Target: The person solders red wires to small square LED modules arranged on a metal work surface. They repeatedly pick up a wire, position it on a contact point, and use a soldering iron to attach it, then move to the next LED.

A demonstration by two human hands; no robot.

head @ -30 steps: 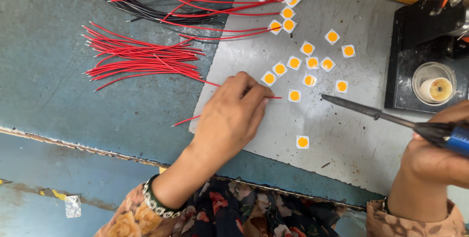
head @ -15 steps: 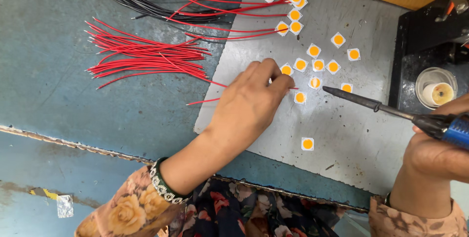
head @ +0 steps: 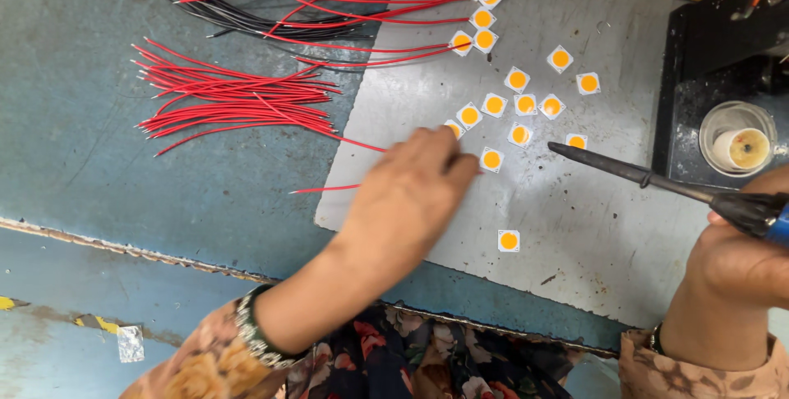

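I see the left hand (head: pixel 411 193) pinching a thin, limp red wire (head: pixel 325 189) trailing left of its fingertips beside small light LED chips (head: pixel 491 159), right hand (head: pixel 740 263) clenched around the rigid soldering iron (head: pixel 625 173) handle.

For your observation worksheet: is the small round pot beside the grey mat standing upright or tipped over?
Upright. The small round pot shows its open mouth straight up to the head camera, its whole rim visible, sitting on the black stand beside the grey mat.
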